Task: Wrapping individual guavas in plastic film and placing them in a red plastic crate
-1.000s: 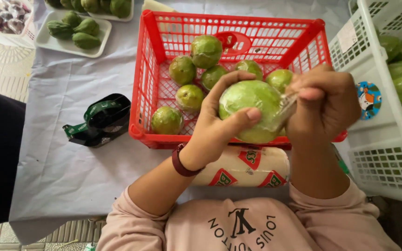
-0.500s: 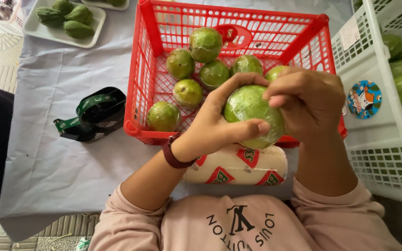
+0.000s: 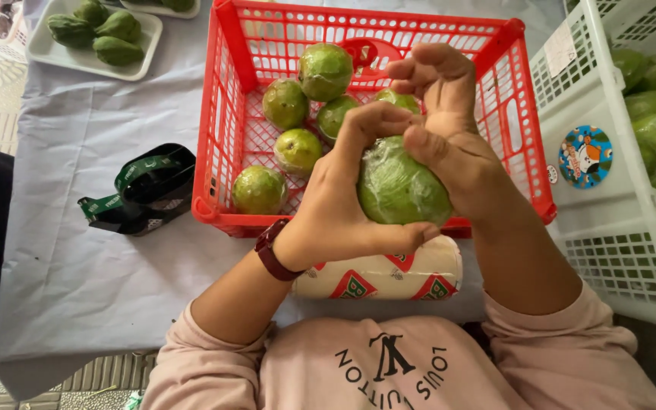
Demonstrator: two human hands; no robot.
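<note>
Pale grey cloth over the worktop [image 3: 77, 250], seen from straight above. Clamped around a round green fruit [image 3: 400, 190] in clear film: left hand [image 3: 335, 212] cupping it from nine o'clock, fingers [image 3: 377, 121] curled over the top and thumb hooked beneath; right hand [image 3: 457, 152] pressing from three o'clock, thumb flat on the film, the other fingers loosely bent and lifted clear towards twelve. Both hands closed on the same fruit, held in the air just above the near rim of a red basket [image 3: 222, 114]. Judging by the grip, film being smoothed and sealed against the skin, so wrapping nearly done; calls next for a firm press on any loose edge without tearing the thin film. Dark red wristband [image 3: 273, 254] on the left wrist, pink sleeves at six o'clock. Just below the hands, at six o'clock, a cream roll of film [image 3: 389, 277] lying on its side. At eleven o'clock, inside the red basket, several more wrapped green fruits [image 3: 324, 70]. At three o'clock, a white basket [image 3: 609, 228] with bare green fruit. At nine o'clock, well apart, a green and black tape dispenser [image 3: 146, 190]; further off at ten o'clock, a white tray [image 3: 142, 45] with darker green fruit.
</note>
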